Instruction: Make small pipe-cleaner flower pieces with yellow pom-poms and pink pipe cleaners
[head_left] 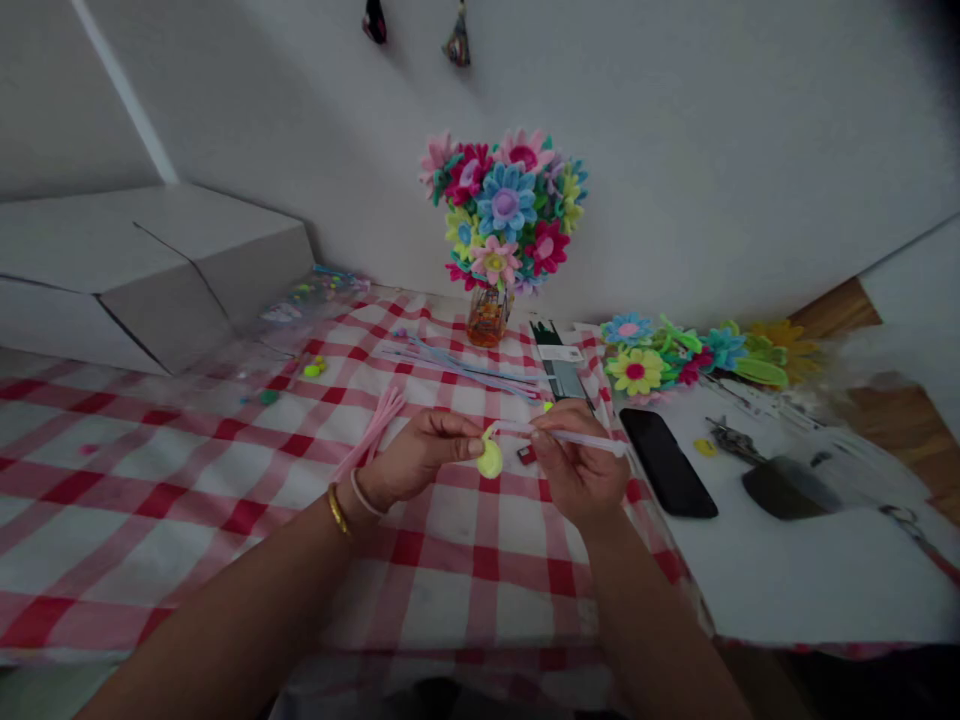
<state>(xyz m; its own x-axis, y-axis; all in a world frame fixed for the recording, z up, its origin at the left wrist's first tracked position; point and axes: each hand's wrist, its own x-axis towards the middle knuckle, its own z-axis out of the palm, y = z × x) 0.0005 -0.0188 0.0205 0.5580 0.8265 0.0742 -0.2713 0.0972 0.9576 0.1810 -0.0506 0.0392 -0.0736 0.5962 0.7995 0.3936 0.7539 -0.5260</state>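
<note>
My left hand (420,455) is closed, its thumb and finger pinching the edge of a small round yellow-green disc (490,460) that looks like a coiled fuzzy stem. My right hand (581,465) is closed around a slender pale pink stick (592,440), whose kind I cannot make out. The stick's thin left end reaches the top of the disc; whether they touch is unclear. Pink pipe cleaners (381,425) lie beyond my left wrist. A small red item (526,455) rests on the checked cloth between my hands.
A vase (487,318) of fuzzy flowers (506,205) stands at the back, behind pale blue and lilac pipe cleaners (469,365). To the right lie a black phone (667,463), keys (733,440) and more flowers (637,370). A white box (150,270) sits at left.
</note>
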